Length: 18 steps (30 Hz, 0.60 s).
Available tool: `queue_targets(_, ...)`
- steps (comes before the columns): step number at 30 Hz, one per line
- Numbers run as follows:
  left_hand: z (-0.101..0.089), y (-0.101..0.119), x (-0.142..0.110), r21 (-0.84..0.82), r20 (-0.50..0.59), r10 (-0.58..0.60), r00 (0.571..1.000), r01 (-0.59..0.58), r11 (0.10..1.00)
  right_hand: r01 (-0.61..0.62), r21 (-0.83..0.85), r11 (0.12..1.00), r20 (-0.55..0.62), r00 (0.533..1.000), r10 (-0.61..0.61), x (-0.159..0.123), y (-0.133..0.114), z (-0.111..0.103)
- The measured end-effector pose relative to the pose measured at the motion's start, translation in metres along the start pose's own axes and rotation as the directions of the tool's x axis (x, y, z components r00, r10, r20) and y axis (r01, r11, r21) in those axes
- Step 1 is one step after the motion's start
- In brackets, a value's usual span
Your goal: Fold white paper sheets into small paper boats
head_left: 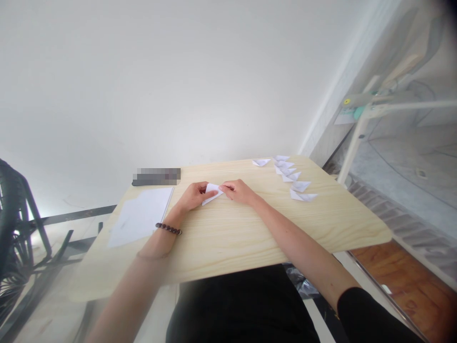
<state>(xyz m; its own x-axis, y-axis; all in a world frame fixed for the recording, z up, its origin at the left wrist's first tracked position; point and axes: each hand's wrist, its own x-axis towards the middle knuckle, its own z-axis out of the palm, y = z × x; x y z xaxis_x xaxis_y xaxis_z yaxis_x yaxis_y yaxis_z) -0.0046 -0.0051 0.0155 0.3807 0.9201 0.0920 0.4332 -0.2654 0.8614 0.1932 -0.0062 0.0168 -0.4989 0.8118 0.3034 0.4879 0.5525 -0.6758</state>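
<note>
A small folded piece of white paper point(213, 187) is held between my two hands over the middle of the table. My left hand point(194, 196) grips its left side, the thumb lying across the front. On the other side, my right hand point(238, 191) pinches the right corner between thumb and fingers. Several folded paper boats point(292, 176) stand in a loose row to the right of my hands, and one more paper boat point(261, 162) sits apart at the back edge.
White paper sheets point(141, 214) lie at the left of the pale wooden table point(228, 247). Behind them is a dark, blurred-out object point(156, 182). A wall point(214, 85) rises at the back. White metal framing point(353, 147) stands to the right, and a black chair-like frame point(21, 214) to the left.
</note>
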Motion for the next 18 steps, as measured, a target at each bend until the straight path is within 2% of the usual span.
queue_targets(8, -0.0005, 0.0012, -0.0012, 0.072, -0.011, 0.007, 1.0, -0.006, 0.997, 0.028, -0.067, 0.997, 0.014, 1.0, -0.027, 0.0014, 0.0015, 0.0017)
queue_targets(14, -0.0008, 0.0052, -0.0033, 0.114, -0.071, 0.005, 0.997, 0.003, 0.993, 0.031, -0.053, 0.998, -0.003, 1.0, -0.031, 0.0007, -0.0031, 0.0)
queue_targets(18, -0.0007, 0.0079, -0.0034, 0.115, -0.064, 0.011, 0.998, -0.004, 0.993, 0.045, -0.054, 0.998, -0.006, 0.999, -0.045, 0.0004, -0.0037, -0.0004)
